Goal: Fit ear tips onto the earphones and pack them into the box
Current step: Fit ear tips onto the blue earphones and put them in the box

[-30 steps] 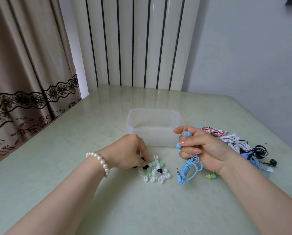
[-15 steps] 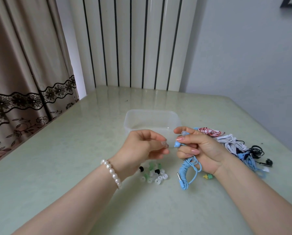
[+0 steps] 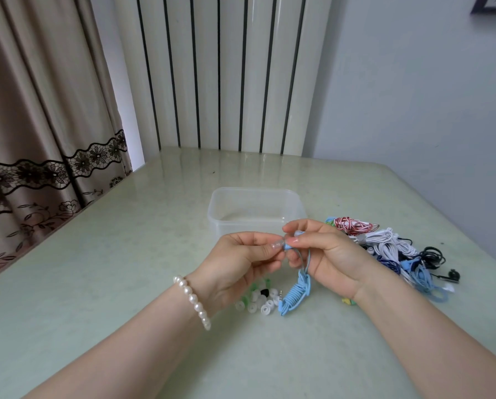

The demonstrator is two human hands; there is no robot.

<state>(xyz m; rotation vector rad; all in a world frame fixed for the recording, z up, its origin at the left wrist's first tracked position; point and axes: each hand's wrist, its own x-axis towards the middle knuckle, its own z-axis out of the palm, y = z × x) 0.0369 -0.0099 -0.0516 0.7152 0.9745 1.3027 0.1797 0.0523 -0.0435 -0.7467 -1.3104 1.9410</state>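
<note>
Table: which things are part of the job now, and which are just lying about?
In the job:
blue earphones
ear tips
box
left hand
right hand
earphone pile

Lying about:
bracelet
curtain

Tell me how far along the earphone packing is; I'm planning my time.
Barely begun: the box looks empty. In hand: the right hand holds the blue earphones while the left hand pinches a clear ear tip at one bud. Left: the earphone pile and loose tips.
</note>
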